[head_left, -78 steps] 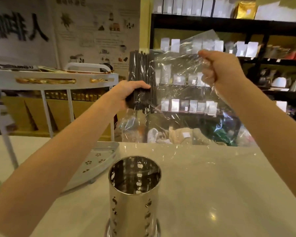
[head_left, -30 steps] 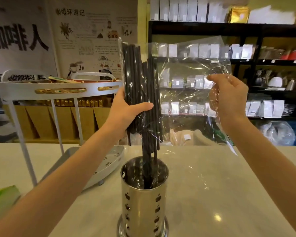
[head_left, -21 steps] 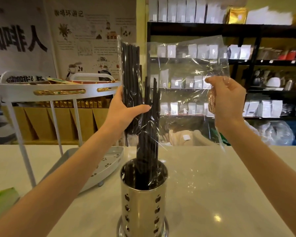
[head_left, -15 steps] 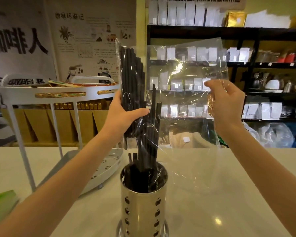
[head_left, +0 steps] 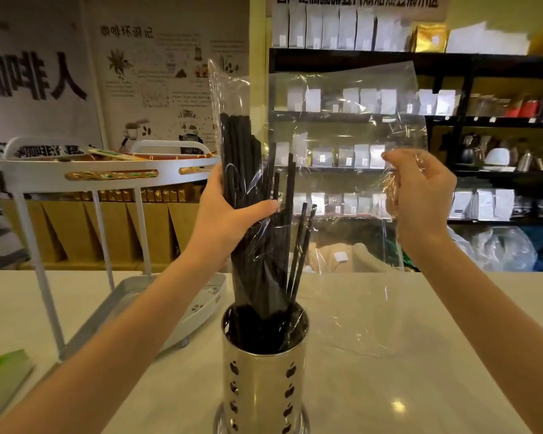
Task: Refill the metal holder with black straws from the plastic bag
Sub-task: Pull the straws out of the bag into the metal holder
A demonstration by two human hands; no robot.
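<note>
left hand (head_left: 229,214) grip around black straws (head_left: 242,170), right hand (head_left: 420,195) pinching plastic bag (head_left: 342,126)

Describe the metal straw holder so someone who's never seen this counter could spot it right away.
Start at the pale counter in the foreground; at its near edge, between the person's forearms, stands the metal holder. It is a shiny upright cylinder with apple-shaped cutouts, black straws sticking out of its top. The white rack to its left is painted, not bare steel.

The metal holder (head_left: 264,371) is running off the bottom edge and hiding the lower ends of the black straws (head_left: 257,245).
</note>
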